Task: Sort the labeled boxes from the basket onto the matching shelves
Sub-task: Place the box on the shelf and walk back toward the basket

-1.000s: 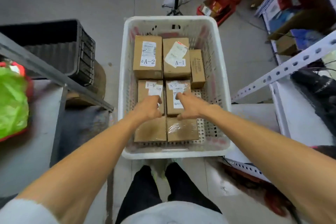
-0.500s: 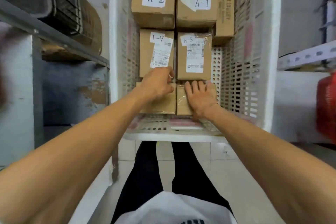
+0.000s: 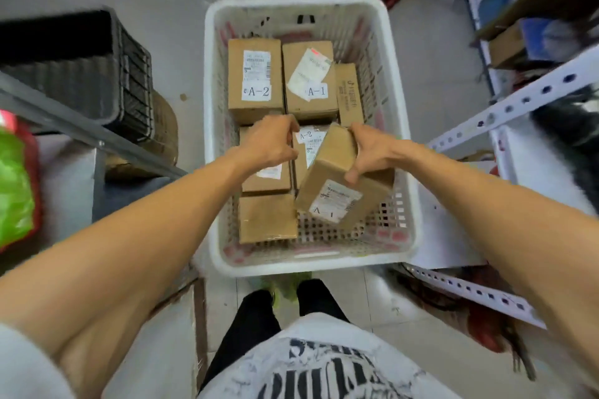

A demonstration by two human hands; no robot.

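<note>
At floor level ahead of the person's feet, a white basket [image 3: 317,266] stands between shelving on both sides.

Right hand [image 3: 372,152]: the grip is closed round the far end of the tilted box [image 3: 337,178]. This brown carton is slanted over the near right part of the basket, far end raised and near corner low over the perforated floor. Contact with that floor cannot be confirmed. Its label faces up, and the marking reads inverted and looks like A-1.

Left hand [image 3: 269,142]: fingers are curled, knuckles up, on the far end of the middle-left box [image 3: 265,181]. Whether this grip actually clasps the carton cannot be told.

Other contents, all lying in the basket:
- The far row holds the A-2 box [image 3: 254,81], with the A-1 box [image 3: 309,81] just beside it.
- A narrow box [image 3: 348,94] stands on edge against the right wall.
- In the middle row, a second A-2 box [image 3: 308,146] is partly covered by the tilted box.
- In the near row, a plain box [image 3: 267,219] touches the middle-left box.

Surroundings: a black crate [image 3: 81,68] sits on the left shelf and a green bag [image 3: 13,181] lies nearer. A white perforated upright [image 3: 518,100] crosses at right.
</note>
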